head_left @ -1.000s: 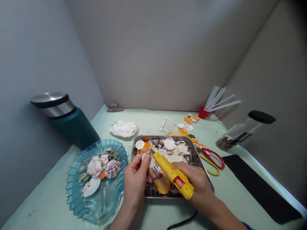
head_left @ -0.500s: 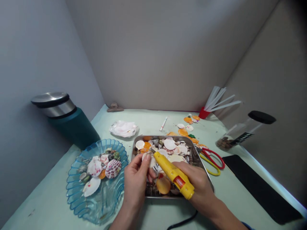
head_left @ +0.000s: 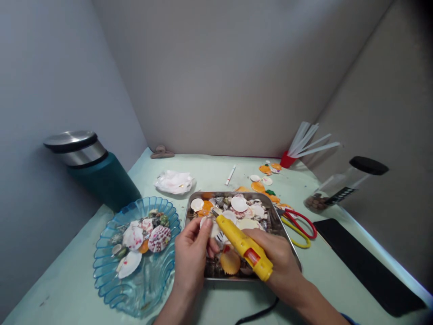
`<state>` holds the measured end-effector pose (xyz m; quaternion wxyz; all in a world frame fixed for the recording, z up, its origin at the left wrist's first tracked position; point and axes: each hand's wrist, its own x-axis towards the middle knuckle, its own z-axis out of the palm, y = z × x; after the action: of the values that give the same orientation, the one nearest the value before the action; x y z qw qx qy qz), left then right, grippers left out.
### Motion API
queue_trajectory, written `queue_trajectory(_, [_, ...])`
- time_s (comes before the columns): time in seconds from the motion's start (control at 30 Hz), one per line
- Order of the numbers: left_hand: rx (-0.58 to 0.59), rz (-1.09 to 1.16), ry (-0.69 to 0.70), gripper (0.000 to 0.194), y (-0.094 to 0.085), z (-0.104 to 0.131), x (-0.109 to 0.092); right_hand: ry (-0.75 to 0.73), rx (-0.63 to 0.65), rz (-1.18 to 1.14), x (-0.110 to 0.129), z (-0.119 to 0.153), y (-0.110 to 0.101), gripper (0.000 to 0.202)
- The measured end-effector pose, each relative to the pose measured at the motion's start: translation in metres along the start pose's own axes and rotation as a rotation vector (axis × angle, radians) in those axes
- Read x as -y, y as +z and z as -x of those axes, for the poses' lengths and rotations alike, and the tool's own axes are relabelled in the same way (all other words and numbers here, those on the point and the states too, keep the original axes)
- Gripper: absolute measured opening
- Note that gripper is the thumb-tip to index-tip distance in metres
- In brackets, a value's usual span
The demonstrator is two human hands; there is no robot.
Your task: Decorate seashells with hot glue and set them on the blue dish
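My right hand [head_left: 275, 253] is wrapped round a yellow hot glue gun [head_left: 241, 241], its nozzle pointing up and left. Pinched between the thumb and fingers of my left hand [head_left: 194, 243] is a pale seashell [head_left: 204, 221], mostly covered by the thumb. The nozzle tip is close to that shell; whether they touch I cannot tell. Both hands are above a metal tray [head_left: 188, 207] of mixed shells, among them a white scallop shell [head_left: 239, 204] and an orange scallop shell [head_left: 230, 262] near the front.
To the left stands a blue scalloped dish [head_left: 145, 289] with shells, beside a teal bottle [head_left: 101, 180]. Scissors [head_left: 306, 224], a black phone-like slab [head_left: 365, 266], a clear jar [head_left: 341, 189] and a red cup of glue sticks [head_left: 288, 159] are on the right. A black cord [head_left: 259, 313] runs in front.
Almost nothing differs. The glue gun and my right hand have shifted very slightly left; my left hand stays in place with the shell.
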<state>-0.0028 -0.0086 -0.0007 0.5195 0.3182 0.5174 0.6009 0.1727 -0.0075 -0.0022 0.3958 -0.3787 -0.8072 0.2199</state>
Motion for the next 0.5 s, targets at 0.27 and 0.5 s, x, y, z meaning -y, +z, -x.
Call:
queue_trajectory(0.27, [0.007,-0.014,0.009,0.035,-0.0011,-0.0001,0.0012,-0.011,-0.007,0.005,-0.0015,0.0012,0.0002,0.008])
queue_trajectory(0.5, [0.002,-0.006,0.0,0.035,-0.0008,0.0002,0.0,-0.021,-0.015,0.008,-0.0032,0.0005,0.0012,0.01])
